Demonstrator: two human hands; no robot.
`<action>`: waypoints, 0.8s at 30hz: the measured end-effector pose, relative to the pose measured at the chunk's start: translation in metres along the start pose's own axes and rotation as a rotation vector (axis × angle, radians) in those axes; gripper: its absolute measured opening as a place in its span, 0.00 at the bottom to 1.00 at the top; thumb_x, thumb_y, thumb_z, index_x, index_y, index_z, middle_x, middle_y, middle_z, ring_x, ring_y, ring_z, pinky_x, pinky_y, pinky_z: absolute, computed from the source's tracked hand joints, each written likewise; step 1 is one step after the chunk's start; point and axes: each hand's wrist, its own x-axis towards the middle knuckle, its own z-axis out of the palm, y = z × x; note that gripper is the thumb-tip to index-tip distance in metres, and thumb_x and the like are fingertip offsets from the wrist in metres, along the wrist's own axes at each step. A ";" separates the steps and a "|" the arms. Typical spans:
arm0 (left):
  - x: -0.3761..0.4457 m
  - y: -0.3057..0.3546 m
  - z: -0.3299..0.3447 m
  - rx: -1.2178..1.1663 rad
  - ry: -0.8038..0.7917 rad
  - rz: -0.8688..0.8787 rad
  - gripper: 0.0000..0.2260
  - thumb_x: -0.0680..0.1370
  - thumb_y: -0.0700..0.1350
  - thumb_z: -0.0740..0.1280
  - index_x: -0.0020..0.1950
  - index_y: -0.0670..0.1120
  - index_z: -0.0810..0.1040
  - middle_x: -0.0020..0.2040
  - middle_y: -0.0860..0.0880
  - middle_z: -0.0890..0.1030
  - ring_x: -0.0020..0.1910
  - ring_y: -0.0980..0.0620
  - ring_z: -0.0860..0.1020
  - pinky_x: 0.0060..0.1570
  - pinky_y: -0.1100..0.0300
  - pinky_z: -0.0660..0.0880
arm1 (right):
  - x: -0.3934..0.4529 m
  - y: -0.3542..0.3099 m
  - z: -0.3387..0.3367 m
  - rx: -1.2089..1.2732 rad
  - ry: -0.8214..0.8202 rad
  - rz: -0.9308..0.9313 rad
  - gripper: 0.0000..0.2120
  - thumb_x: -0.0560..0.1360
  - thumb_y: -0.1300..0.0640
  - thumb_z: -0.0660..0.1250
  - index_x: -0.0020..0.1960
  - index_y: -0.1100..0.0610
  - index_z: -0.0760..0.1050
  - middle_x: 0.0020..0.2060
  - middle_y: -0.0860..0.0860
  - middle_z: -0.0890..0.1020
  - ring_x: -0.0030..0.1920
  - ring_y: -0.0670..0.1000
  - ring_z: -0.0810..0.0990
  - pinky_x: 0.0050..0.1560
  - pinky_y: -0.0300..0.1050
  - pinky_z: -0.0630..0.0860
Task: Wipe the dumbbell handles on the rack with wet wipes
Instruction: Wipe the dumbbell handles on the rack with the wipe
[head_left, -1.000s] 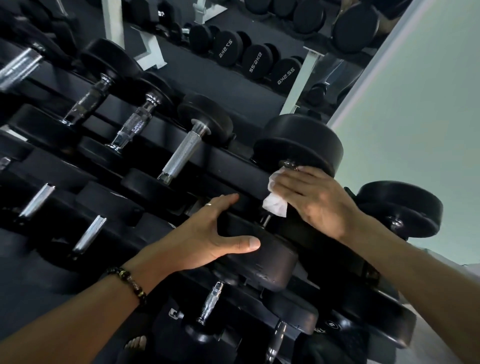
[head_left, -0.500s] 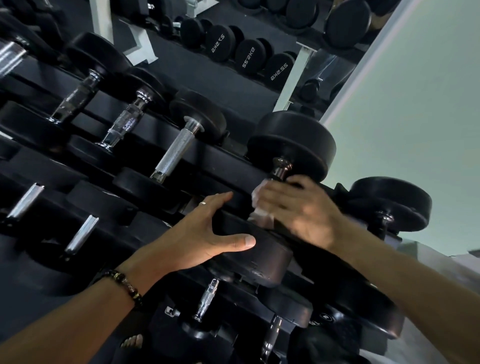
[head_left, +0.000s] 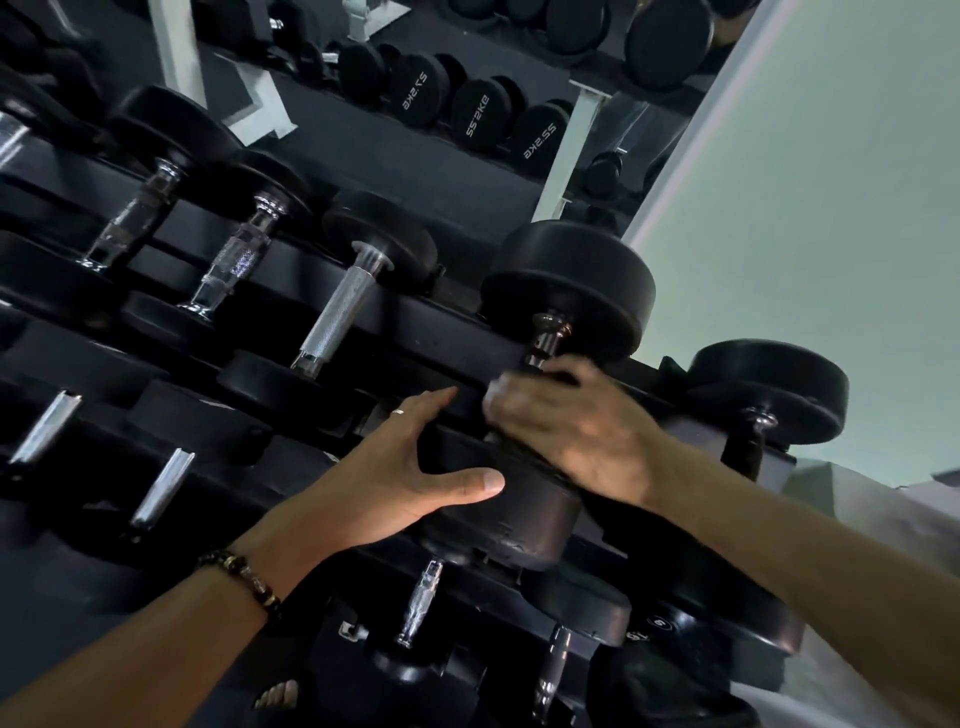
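While the left hand (head_left: 395, 478) rests on the near head of a large black dumbbell (head_left: 566, 291), fingers straight and thumb stretched along the rubber to steady it, the right hand (head_left: 576, 431) curls round that dumbbell's handle (head_left: 545, 338) near its lower end. The hand is blurred, and only a pale sliver at the fingertips hints at the wet wipe (head_left: 493, 389); most of it is hidden in the grip. The dumbbell sits on the top tier of the rack (head_left: 452, 322), toward its right end, with a bare stretch of chrome showing between the fingers and the far head. The step in hand looks like the wiping stroke along this handle. Next, I judge, the wipe should travel up over the exposed chrome, then on to the neighbouring dumbbell (head_left: 769, 395) at the right, whose handle appears untouched.
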 end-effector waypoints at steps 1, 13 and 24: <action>0.000 0.001 0.000 0.006 0.001 0.002 0.50 0.59 0.68 0.70 0.78 0.56 0.57 0.72 0.59 0.66 0.72 0.61 0.64 0.72 0.61 0.61 | 0.000 -0.002 -0.001 0.005 -0.047 -0.088 0.16 0.76 0.60 0.66 0.64 0.56 0.78 0.66 0.51 0.79 0.68 0.52 0.76 0.63 0.54 0.70; 0.000 0.000 -0.004 0.014 -0.040 -0.018 0.50 0.61 0.68 0.70 0.79 0.54 0.56 0.74 0.59 0.63 0.73 0.60 0.62 0.69 0.64 0.59 | 0.007 0.001 -0.010 0.057 -0.025 0.083 0.20 0.75 0.61 0.58 0.63 0.57 0.80 0.63 0.51 0.81 0.65 0.53 0.79 0.58 0.51 0.78; -0.001 0.002 -0.006 0.062 -0.072 -0.042 0.50 0.60 0.70 0.68 0.78 0.61 0.53 0.80 0.56 0.54 0.78 0.56 0.53 0.73 0.53 0.57 | 0.052 -0.013 -0.008 0.971 0.630 1.777 0.05 0.73 0.53 0.73 0.47 0.51 0.85 0.42 0.50 0.85 0.47 0.51 0.84 0.52 0.46 0.80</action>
